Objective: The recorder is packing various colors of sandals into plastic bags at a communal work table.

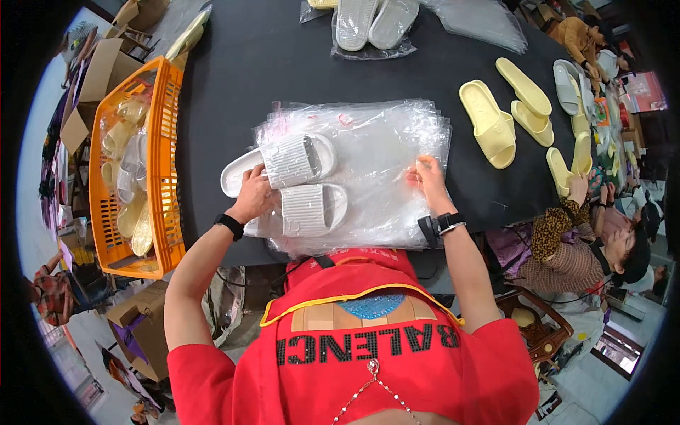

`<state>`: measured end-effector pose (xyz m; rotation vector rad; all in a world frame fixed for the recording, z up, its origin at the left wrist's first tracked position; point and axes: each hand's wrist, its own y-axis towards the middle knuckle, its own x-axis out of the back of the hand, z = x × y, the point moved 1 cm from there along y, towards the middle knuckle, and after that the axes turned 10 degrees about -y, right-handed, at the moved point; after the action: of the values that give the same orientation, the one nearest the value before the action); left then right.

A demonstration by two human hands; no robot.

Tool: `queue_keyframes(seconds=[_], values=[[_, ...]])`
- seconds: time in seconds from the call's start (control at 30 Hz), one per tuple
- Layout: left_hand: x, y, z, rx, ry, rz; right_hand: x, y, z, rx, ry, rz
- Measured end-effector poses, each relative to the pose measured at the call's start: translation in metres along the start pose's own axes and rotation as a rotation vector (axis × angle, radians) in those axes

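A pair of white slides with ribbed straps, a far slide (pixel 296 161) and a near slide (pixel 313 210), lies on a stack of clear plastic bags (pixel 375 170) in front of me. Their toes point right, and clear film seems to cover the straps. My left hand (pixel 255 193) is closed on the slides between their heels, its fingers partly hidden. At the stack's right edge my right hand (pixel 429 185) pinches a clear plastic bag, thumb and fingers together. Both wrists wear dark bands.
An orange basket (pixel 164 170) of bagged slides stands left. Yellow slides (pixel 489 124) lie right on the black table (pixel 234 64). Bagged light slides (pixel 356 25) and more clear bags (pixel 482 25) are at the far side. A co-worker (pixel 567 248) at right handles yellow slides.
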<state>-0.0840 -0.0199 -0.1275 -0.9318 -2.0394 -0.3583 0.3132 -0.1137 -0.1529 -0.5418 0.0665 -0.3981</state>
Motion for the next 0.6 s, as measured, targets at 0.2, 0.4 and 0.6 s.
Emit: queue_keyframes(seconds=[0.2, 0.4, 0.6], values=[[-0.017, 0.001, -0.013, 0.209, 0.113, -0.243, 0.020, -0.041, -0.017, 0.103, -0.637, -0.050], [0.010, -0.023, 0.022, 0.240, 0.192, -0.384, 0.021, -0.071, -0.012, 0.237, -0.553, -0.113], [0.133, -0.075, 0.095, 0.420, -0.150, -0.935, 0.027, -0.071, -0.020, 0.331, -0.722, -0.087]])
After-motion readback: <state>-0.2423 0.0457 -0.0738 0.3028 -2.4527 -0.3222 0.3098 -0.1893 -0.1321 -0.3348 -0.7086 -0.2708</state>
